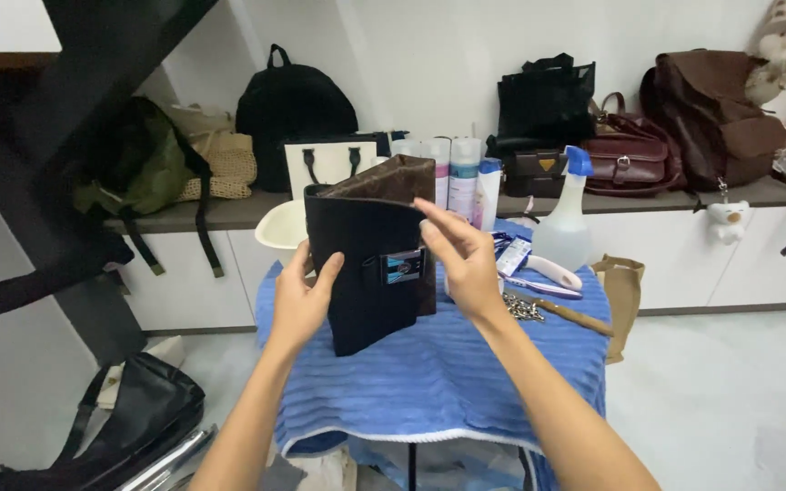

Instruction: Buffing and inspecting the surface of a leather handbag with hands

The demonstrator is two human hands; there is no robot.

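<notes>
Black wallet (370,268) hiding left hand (302,300) fingertips, bottles (461,177) partly hidden (behind it), floor bag (129,418) cut off

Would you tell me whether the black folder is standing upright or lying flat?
Upright: the black folder stands on edge on the blue towel, steadied by the left hand.

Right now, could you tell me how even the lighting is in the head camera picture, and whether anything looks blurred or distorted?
In the head view the light is soft and even, with no harsh shadows or glare on the blue towel; the black folding wallet, left hand and right hand are fairly sharp, the fingertips slightly soft; the wide lens bends the shelf near the edges.
</notes>
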